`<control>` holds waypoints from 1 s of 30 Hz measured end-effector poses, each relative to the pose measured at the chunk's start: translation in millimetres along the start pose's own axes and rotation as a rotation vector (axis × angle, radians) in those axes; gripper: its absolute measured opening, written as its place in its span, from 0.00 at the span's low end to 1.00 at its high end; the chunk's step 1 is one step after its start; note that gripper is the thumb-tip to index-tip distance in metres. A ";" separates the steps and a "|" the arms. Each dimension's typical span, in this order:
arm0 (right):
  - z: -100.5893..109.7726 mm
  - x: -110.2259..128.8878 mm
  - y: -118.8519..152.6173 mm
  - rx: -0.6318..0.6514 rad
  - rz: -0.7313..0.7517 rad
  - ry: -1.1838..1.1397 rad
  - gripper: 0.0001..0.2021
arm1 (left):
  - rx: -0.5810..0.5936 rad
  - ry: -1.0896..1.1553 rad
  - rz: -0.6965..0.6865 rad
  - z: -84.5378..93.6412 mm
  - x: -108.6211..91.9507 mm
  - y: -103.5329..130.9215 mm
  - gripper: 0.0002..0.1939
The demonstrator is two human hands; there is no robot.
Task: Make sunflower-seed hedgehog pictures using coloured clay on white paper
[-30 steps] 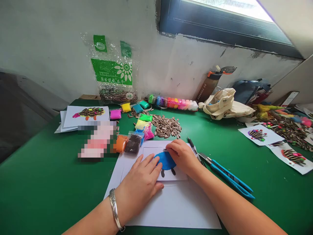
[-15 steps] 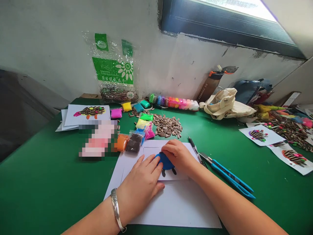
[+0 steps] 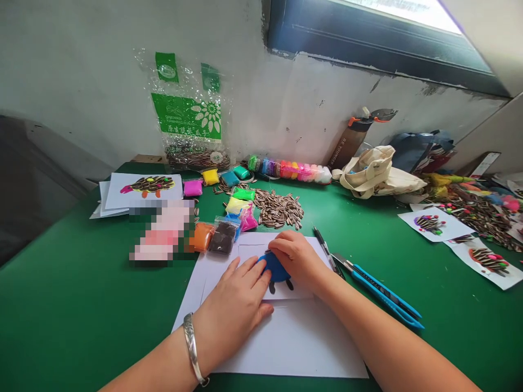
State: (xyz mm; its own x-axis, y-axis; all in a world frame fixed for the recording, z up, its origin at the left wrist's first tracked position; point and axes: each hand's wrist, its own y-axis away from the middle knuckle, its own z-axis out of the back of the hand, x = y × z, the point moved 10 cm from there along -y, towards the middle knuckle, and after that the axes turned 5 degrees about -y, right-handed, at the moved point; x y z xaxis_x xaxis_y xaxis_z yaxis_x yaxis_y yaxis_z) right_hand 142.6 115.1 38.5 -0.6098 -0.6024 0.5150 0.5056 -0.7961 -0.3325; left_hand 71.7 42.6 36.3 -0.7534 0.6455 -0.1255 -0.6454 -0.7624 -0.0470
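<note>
A blue clay shape point(image 3: 277, 268) with two dark feet below it lies on a small white card point(image 3: 295, 293), which rests on larger white paper point(image 3: 302, 343). My left hand point(image 3: 241, 305) lies flat on the paper with its fingers spread, fingertips touching the left side of the blue clay. My right hand point(image 3: 296, 256) is at the clay's upper right edge, its thumb and fingers pinched together. A small dark tip shows at the right fingertips; what it belongs to is hard to make out.
Behind the paper are a sunflower seed pile point(image 3: 281, 208) and clay packets point(image 3: 223, 237). A pen point(image 3: 327, 249) and a blue cutter point(image 3: 379, 288) lie right of the paper. Finished seed cards point(image 3: 151, 188) lie left; more cards point(image 3: 435, 224) lie right. A bottle point(image 3: 349, 141) leans on the wall.
The view has shifted very slightly. Both hands stay on the blue clay in nearly the same pose.
</note>
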 end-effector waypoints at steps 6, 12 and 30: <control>2.8 -2.2 4.2 0.016 -0.008 0.094 0.11 | -0.017 0.007 0.003 0.0 1.0 1.4 0.22; 4.9 -5.2 10.6 0.030 -0.037 0.107 0.10 | -0.005 0.009 0.005 -1.0 1.0 0.9 0.23; 23.1 -20.5 24.1 -0.037 -0.161 0.137 0.10 | 0.027 0.013 -0.003 -0.2 -0.6 1.0 0.23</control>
State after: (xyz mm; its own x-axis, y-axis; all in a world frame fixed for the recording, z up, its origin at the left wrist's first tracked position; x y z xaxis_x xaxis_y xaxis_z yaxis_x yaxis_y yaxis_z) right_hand 181.3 109.6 38.2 -0.7593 -0.4672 0.4530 0.3734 -0.8829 -0.2847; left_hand 71.6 41.5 36.1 -0.7495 0.6473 -0.1385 -0.6513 -0.7585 -0.0205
